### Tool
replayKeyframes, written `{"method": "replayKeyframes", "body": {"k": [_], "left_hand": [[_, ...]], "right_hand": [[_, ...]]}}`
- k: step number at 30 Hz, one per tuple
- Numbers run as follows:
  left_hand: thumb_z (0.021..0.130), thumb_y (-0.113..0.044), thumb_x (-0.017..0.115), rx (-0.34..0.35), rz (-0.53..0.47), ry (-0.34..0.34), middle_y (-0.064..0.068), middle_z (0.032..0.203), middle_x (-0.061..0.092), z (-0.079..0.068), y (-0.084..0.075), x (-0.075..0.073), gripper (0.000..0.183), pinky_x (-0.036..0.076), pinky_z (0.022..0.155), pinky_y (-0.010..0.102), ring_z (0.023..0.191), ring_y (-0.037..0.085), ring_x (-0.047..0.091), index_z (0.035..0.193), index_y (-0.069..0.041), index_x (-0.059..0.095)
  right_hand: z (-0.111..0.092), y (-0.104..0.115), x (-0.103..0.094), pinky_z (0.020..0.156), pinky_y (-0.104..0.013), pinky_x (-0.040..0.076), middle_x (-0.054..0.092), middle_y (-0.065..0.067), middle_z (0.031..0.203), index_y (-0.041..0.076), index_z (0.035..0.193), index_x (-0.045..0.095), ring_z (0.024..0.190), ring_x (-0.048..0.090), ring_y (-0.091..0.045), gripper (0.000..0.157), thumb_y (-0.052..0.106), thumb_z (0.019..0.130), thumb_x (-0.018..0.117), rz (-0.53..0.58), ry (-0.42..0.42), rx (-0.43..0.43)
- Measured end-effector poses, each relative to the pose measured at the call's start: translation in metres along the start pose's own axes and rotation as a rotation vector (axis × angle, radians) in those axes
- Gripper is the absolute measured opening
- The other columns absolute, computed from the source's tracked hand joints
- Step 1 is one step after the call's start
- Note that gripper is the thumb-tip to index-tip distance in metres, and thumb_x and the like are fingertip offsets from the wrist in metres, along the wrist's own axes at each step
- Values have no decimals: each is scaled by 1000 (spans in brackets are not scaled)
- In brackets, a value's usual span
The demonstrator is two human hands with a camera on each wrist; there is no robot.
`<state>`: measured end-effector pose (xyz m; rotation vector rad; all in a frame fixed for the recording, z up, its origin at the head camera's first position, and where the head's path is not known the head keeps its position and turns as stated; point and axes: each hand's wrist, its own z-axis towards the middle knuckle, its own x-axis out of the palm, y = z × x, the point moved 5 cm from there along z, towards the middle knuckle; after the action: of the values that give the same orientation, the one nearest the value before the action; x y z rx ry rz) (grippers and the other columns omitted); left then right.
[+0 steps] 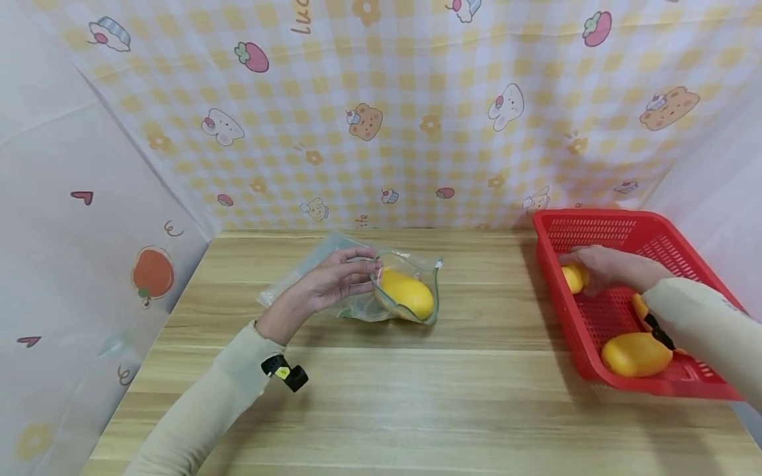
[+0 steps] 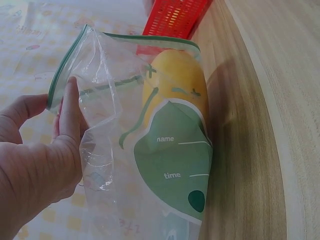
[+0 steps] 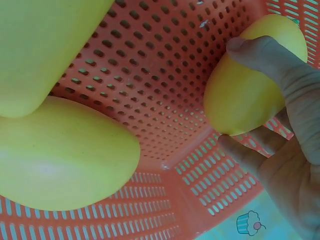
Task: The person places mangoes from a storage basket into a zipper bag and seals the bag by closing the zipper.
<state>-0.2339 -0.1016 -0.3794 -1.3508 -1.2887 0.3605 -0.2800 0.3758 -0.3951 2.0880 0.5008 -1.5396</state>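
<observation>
A clear zip bag (image 2: 102,170) with a green-edged mouth and a green printed label lies on the table. Inside it sits a yellow mango (image 1: 411,294), close to the bag's mouth. My left hand (image 1: 339,277) pinches the bag's rim at its left side, and the mouth stands apart. Over at the right, my right hand (image 1: 610,266) reaches into a red plastic basket (image 1: 562,324). Its thumb and fingers grip another yellow mango (image 3: 250,82) near the basket's left wall. Two more mangoes show in the basket, one of them a plump mango (image 3: 60,160).
The wooden table (image 1: 381,403) spreads in front of both arms. Behind it hangs a yellow checked cloth (image 1: 405,158) with cartoon prints, and a white printed sheet (image 1: 71,264) stands along the left side. The basket's slotted walls rise around the right hand.
</observation>
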Motion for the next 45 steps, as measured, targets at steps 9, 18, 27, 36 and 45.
{"method": "replayKeyframes", "body": {"k": [9,18,27,36,45], "left_hand": [[100,5,58,9,-13,1,17,115,65,-1,0,-3,24,58,89,39,95,24,70,124,0,54],[100,5,58,7,-5,-2,20,120,63,-4,0,-5,28,58,91,39,96,24,69,127,1,52],[100,6,56,15,-13,5,17,116,64,-7,1,-8,26,58,90,39,96,25,69,126,1,53],[100,5,56,14,10,-3,23,126,59,-7,0,-8,27,58,90,39,100,24,68,127,1,51],[100,5,57,10,11,-4,17,118,63,-6,1,-10,28,57,91,40,100,24,68,126,1,52]], "right_hand": [[-11,0,-14,86,-59,54,68,-13,111,-1,123,68,99,62,-35,69,4,59,95,29,-40,42],[-31,-8,-23,71,-38,54,65,-2,103,6,121,69,87,58,-23,62,11,65,95,71,-71,87],[-52,-10,-35,65,-31,49,63,0,101,6,125,66,82,56,-19,64,9,67,91,87,-103,120],[-60,-4,-44,61,-27,46,63,-1,97,2,125,65,77,52,-15,64,11,68,94,56,-211,102],[-76,-2,-48,60,-25,45,65,-6,103,-1,124,65,76,49,-8,63,12,70,94,105,-337,120]]}}
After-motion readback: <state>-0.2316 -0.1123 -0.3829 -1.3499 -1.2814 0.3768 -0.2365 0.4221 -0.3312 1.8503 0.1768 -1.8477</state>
